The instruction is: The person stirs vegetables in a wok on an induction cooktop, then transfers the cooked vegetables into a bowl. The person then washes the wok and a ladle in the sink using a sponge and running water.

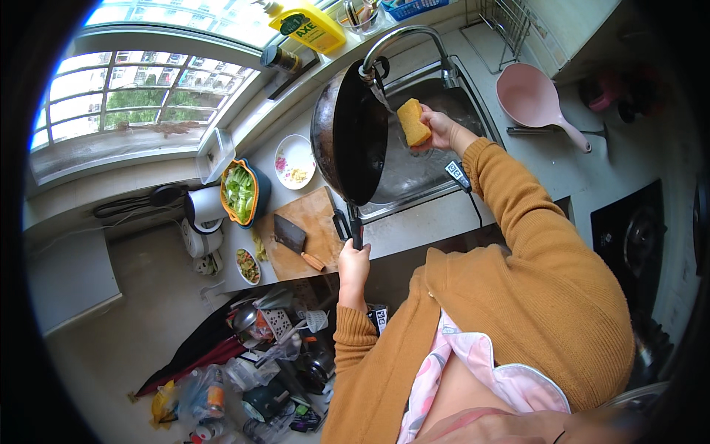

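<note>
My left hand [354,266] grips the black handle of a dark wok [371,139], which is tilted on its side at the sink's left edge. In my right hand [441,129] is a yellow sponge [414,122], held over the steel sink [427,172], apart from the wok. Water runs from the curved chrome faucet [413,30] beside the wok's inner face. Left of the handle, a cleaver [290,233] with a wooden handle lies on a wooden cutting board [327,244].
A floral plate [295,161] with chopped bits, a basket of green leaves [239,191] and an oval dish of chopped food [248,266] stand left. A pink ladle-like pan [527,94] lies right of the sink. A yellow detergent bottle [310,28] stands on the sill.
</note>
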Tool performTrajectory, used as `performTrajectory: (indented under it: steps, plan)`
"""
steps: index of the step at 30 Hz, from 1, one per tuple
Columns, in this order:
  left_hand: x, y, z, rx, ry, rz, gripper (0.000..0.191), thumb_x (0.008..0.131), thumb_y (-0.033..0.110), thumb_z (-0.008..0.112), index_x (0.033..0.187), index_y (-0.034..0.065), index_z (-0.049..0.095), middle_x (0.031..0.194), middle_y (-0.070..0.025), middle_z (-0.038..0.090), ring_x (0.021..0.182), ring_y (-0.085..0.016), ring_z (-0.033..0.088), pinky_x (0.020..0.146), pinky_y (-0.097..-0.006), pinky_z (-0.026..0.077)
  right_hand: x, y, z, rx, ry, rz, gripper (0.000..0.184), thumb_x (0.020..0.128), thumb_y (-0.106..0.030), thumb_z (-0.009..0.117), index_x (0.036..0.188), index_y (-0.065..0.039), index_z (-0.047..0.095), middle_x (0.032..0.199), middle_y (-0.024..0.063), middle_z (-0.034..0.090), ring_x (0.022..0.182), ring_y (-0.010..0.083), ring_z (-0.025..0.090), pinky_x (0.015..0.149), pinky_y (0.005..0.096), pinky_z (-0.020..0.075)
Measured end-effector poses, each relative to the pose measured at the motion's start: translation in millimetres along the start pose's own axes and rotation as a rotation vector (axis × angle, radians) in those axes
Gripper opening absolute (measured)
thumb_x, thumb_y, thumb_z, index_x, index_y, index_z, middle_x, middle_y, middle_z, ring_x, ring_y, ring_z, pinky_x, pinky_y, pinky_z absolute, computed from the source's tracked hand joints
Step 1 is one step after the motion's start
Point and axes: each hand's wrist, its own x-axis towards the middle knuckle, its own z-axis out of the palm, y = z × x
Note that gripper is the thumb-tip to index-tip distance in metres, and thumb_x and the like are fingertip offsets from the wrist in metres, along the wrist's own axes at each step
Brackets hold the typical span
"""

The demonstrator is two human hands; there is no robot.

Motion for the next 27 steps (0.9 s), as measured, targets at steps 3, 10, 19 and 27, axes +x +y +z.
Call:
performTrajectory:
  steps: [3, 10, 19, 27]
  plan:
    - [-7, 3, -11, 0.071, 0.094, -0.029, 0.024, 0.081, 0.021, 0.062, 0.095, 0.0018, 0.058, 0.077, -0.0188, 0.063, 0.074, -0.035, 0.061, 0.066, -0.0398, 0.046, -5, -5, 12, 0.148, -0.177, -0.029, 0.056, 0.083, -0.012, 0.035, 0.135, -0.032, 0.029, 0.129, 0.0108, 0.041, 0.113, 0.0389, 0.047, 0.086, 0.0683, 0.0381]
    - [-10, 3, -12, 0.137, 0.150, -0.055, 0.022, 0.081, 0.023, 0.062, 0.090, 0.0040, 0.058, 0.076, -0.0177, 0.064, 0.075, -0.035, 0.062, 0.066, -0.0405, 0.047, 22, -17, 25, 0.277, -0.356, 0.060, 0.039, 0.091, -0.033, 0.039, 0.128, -0.020, 0.044, 0.118, 0.0109, 0.053, 0.102, 0.0361, 0.054, 0.087, 0.0649, 0.0392]
    - [0, -15, 31, -0.114, -0.078, -0.105, 0.023, 0.079, 0.020, 0.065, 0.083, -0.0008, 0.056, 0.067, -0.0128, 0.059, 0.063, -0.026, 0.057, 0.061, -0.0363, 0.045, 50, -21, 48, 0.288, -0.418, 0.104, 0.049, 0.093, -0.050, 0.038, 0.121, -0.013, 0.052, 0.114, 0.0106, 0.056, 0.101, 0.0311, 0.055, 0.079, 0.0463, 0.0479]
    - [1, -5, 62, -0.731, -0.569, -0.296, 0.017, 0.085, 0.011, 0.060, 0.078, 0.0097, 0.045, 0.052, 0.0035, 0.039, 0.039, -0.007, 0.032, 0.037, -0.0243, 0.027, 61, -32, 84, 0.362, -0.173, 0.032, 0.053, 0.091, -0.053, 0.042, 0.111, -0.005, 0.052, 0.102, 0.0145, 0.056, 0.090, 0.0277, 0.056, 0.070, 0.0372, 0.0528]
